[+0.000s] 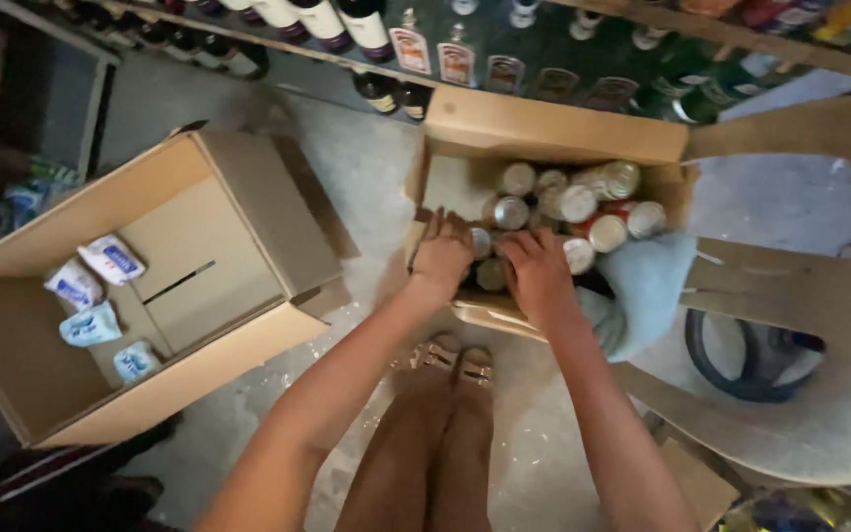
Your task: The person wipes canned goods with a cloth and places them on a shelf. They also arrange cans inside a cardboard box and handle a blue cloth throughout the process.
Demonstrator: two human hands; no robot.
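Knees (pixel 445 433): below camera, person bent over box (pixel 554 128) | left hand (pixel 440 254): fingers curled over cans (pixel 568 202) at near edge, grip unclear | right hand (pixel 539 271): down among cans, grip unclear | cans: upright, packed tight in box on floor | second box (pixel 248 197): left, holds pouches (pixel 96 286).

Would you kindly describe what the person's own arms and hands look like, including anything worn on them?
Both forearms are bare, with no sleeves in view. The left hand and right hand wear no gloves. No watch, bracelet or ring can be made out, though the picture is too soft to rule out a small ring.
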